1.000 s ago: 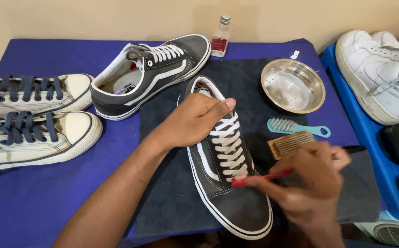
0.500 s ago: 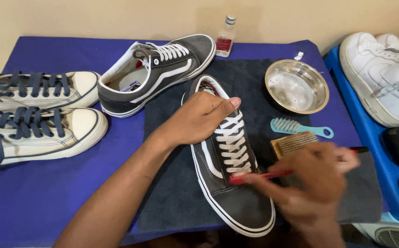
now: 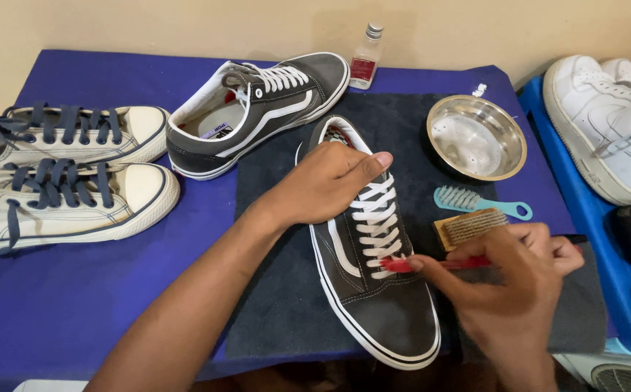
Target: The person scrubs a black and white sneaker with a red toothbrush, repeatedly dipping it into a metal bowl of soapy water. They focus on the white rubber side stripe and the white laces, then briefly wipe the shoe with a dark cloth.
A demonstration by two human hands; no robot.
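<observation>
Our left hand [image 3: 328,183] clamped on the grey white-laced sneaker [image 3: 370,243] mid-surface, our right hand [image 3: 511,279] gripping the red brush [image 3: 432,264] at its laces.

A small clear bottle [image 3: 367,58] with a red label stands by the wall.

1 sneaker [image 3: 373,290] lies on the mat [image 3: 279,305]; its mate [image 3: 257,112] behind-left, 2 laced shoes [image 3: 68,174] far left, bowl [image 3: 477,138] right, bottle [image 3: 365,47] behind.

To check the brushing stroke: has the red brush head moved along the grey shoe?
Yes. The red brush head shifted slightly toward the toe, relative to the white laces.
</observation>
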